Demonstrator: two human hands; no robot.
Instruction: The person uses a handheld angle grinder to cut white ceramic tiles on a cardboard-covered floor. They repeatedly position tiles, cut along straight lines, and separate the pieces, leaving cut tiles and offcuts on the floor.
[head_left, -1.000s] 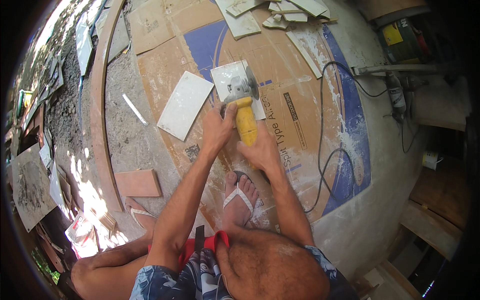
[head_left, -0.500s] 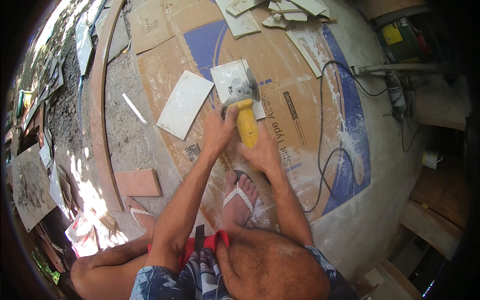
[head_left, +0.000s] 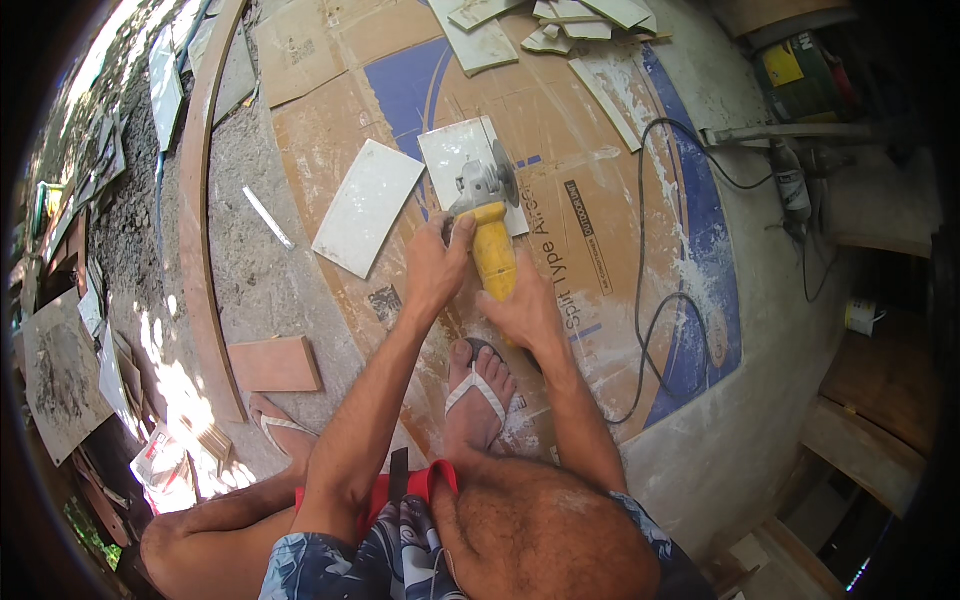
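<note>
A yellow angle grinder (head_left: 492,250) is held in both of my hands over a white tile (head_left: 447,150). My left hand (head_left: 437,262) is closed near the tool's head, apparently round its side handle. Round the rear of the yellow body wraps my right hand (head_left: 525,303). The cutting disc (head_left: 503,172) stands on edge near the tile's right side; whether it touches the tile, I cannot tell. Left of it lies a second white tile (head_left: 368,208), flat on the printed cardboard (head_left: 580,240). My sandalled foot rests just below the grinder.
A black cord (head_left: 642,270) loops over the cardboard's right side. Broken tile pieces (head_left: 570,25) are heaped at the far edge. A thin white strip (head_left: 268,217) and a reddish-brown board (head_left: 275,364) lie on the left, beside a long wooden plank (head_left: 200,180). Wooden shelving (head_left: 865,440) stands on the right.
Almost nothing differs. The grinder and both hands stay at the tile, and the whole picture shifts very slightly.
</note>
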